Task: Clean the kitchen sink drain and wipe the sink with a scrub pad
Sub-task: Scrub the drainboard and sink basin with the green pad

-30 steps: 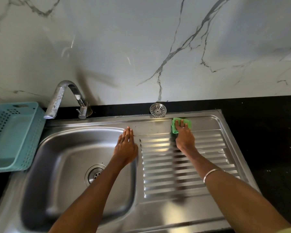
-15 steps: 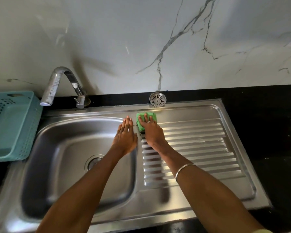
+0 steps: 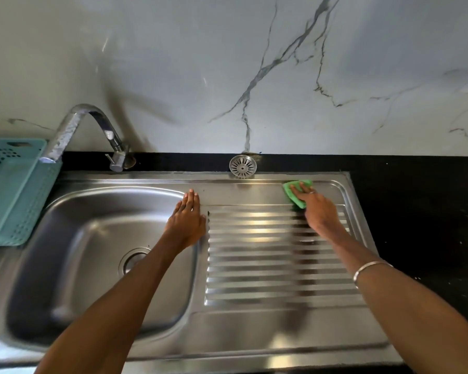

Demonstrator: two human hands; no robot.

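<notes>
Both your arms reached over the sink (image 3: pixel 254 344). Your left hand (image 3: pixel 185 222) lay flat, fingers together, on the ledge between the bowl and the ribbed drainboard (image 3: pixel 254 265). Your right hand (image 3: pixel 318 211) pressed the green scrub pad (image 3: pixel 295 191) down at the far right corner; half a second earlier it sat right beside your left, so that back strip looked covered. The drain (image 3: pixel 131 261) looked untouched, and the strainer (image 3: pixel 243 166) sat behind on the counter.

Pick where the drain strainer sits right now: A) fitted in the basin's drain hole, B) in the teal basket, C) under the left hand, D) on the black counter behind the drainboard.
D: the drain strainer rests on the black counter at the wall, behind the drainboard.
</notes>
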